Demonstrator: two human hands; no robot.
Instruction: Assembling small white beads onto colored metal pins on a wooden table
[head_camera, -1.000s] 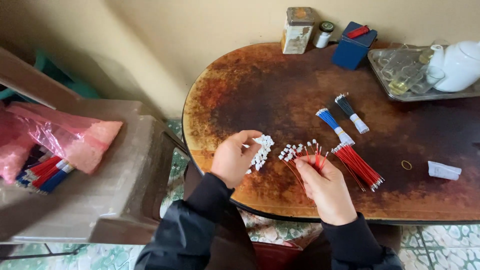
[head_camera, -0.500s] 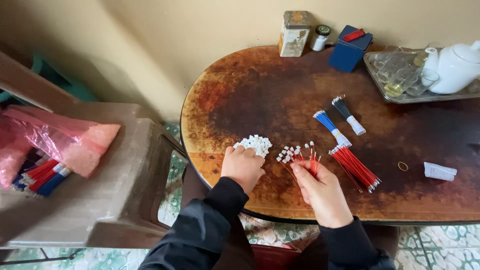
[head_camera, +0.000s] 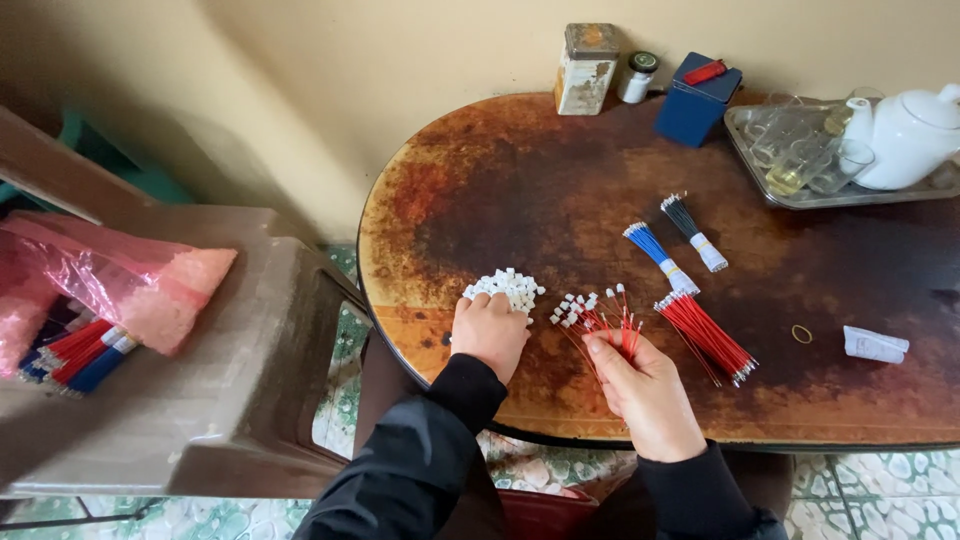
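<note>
My left hand (head_camera: 489, 331) rests knuckles-up on the brown table (head_camera: 520, 190), its fingertips in a small pile of white plastic connectors (head_camera: 507, 286). My right hand (head_camera: 640, 385) pinches a fan of thin red wires (head_camera: 600, 318) with white connectors on their tips, held just above the table edge. A loose bundle of red wires (head_camera: 705, 335) lies just right of that hand. Farther back lie a blue wire bundle (head_camera: 655, 255) and a black wire bundle (head_camera: 693, 230), each banded in white.
A metal tray (head_camera: 760, 160) at the back right holds glasses and a white teapot (head_camera: 905, 135). Along the wall stand an old tin (head_camera: 586, 68), a small jar (head_camera: 635, 76) and a blue box (head_camera: 697, 98). A plastic chair (head_camera: 230, 370) at left carries a pink bag (head_camera: 120, 290) and more wires.
My left hand has come down from mid-air onto the pile of white connectors. My right hand still holds the red wires, almost in the same place.
</note>
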